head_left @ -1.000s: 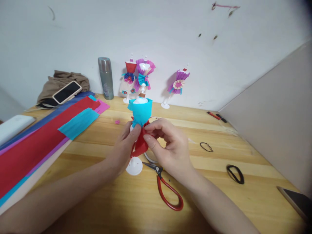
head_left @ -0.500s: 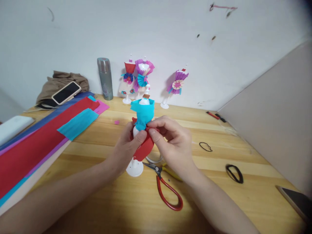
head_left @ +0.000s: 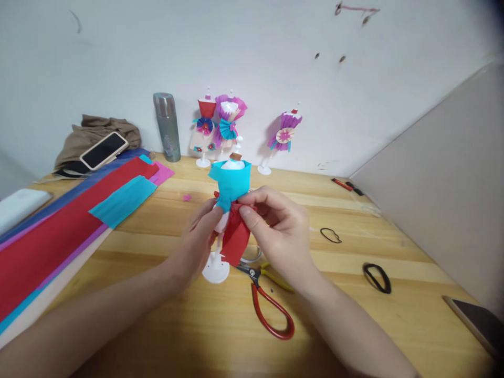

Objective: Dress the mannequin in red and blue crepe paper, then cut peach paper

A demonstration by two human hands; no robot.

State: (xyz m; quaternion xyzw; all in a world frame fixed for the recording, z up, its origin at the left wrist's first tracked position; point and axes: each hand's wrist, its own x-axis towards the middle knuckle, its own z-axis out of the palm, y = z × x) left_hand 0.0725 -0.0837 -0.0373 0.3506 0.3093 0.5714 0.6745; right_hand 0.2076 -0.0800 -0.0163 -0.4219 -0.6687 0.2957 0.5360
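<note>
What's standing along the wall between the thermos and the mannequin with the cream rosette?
In the head view, two small mannequins: the red-topped one nearer the thermos, then the purple one with the turquoise fan.

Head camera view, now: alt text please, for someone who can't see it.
Two bare hands, left and right, work at the waist of a small dress form in blue paper, the right pinching red paper. Scissors lie nearby on the wooden table; three decorated forms stand by the wall.

Wooden table (head_left: 185, 336) — red-handled scissors (head_left: 254, 277), grey flask (head_left: 167, 128), thick black loop (head_left: 388, 283) — crepe strips (head_left: 59, 241) at left
</note>
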